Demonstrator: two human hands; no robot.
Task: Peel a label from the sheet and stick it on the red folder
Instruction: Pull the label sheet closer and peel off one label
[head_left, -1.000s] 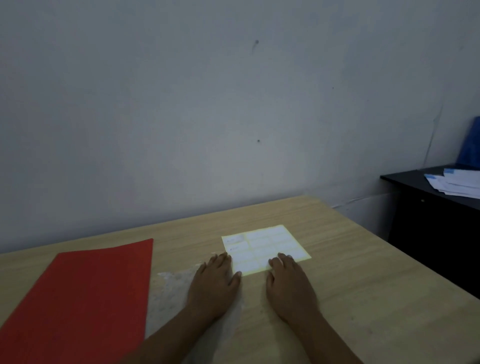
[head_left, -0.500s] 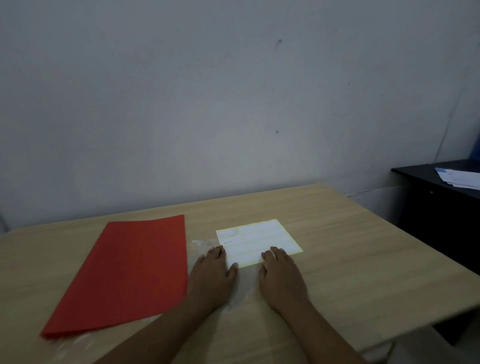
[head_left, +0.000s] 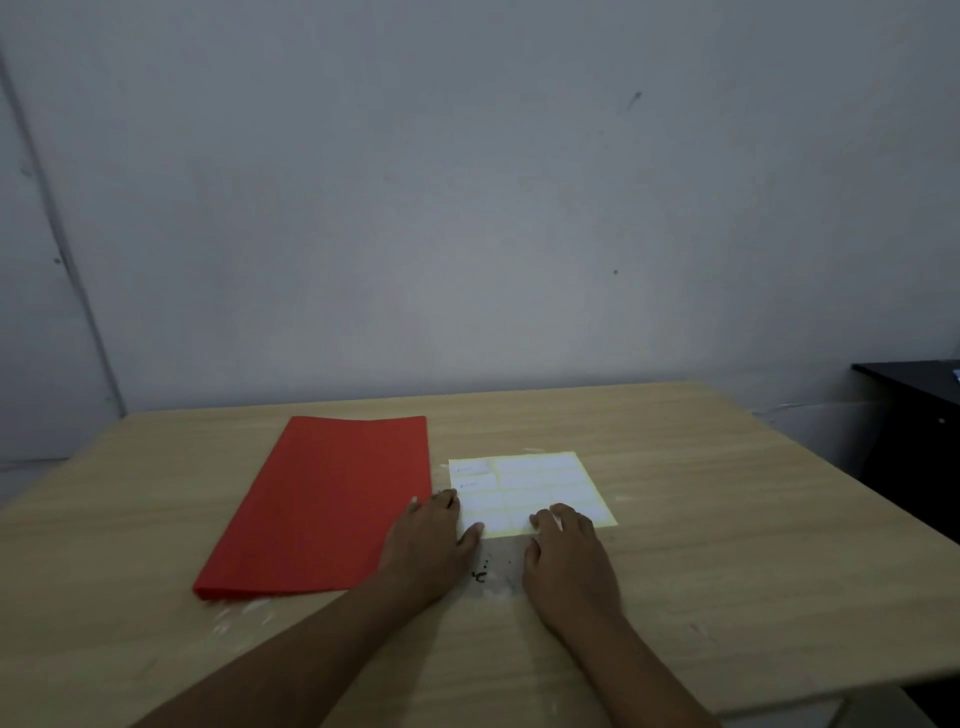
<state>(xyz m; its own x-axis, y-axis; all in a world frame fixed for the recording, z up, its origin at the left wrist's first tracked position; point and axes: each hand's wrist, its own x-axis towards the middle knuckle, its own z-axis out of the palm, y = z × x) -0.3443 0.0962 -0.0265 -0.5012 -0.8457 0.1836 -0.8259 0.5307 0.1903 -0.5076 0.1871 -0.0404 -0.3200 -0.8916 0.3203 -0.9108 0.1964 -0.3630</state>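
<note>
Two bare hands lie flat on a pale wooden table (head_left: 727, 545), poised at the near edge of a label sheet (head_left: 535, 486). The left hand (head_left: 428, 551) rests palm down at the sheet's near left corner, its fingers (head_left: 447, 501) spread and loose, gripping nothing; its outer edge overlaps the red folder (head_left: 322, 509), which lies closed and flat just left of the sheet. The right hand (head_left: 569, 561) rests at the sheet's near right, its fingers (head_left: 553, 517) slightly curled with tips on the paper, also holding nothing. No label looks lifted yet, so the peeling appears not to have begun.

The sheet is thin, light and limp, and would likely slide on the smooth table unless one hand pins it. Each label is a small rectangle, best taken at a corner, lifted with a fingernail and drawn back slowly so it does not tear or curl onto itself. The two labels at the far left carry faint marks, too small to read. The folder offers a broad, flat, fairly stiff face for sticking. A dark cabinet (head_left: 914, 415) stands at far right.
</note>
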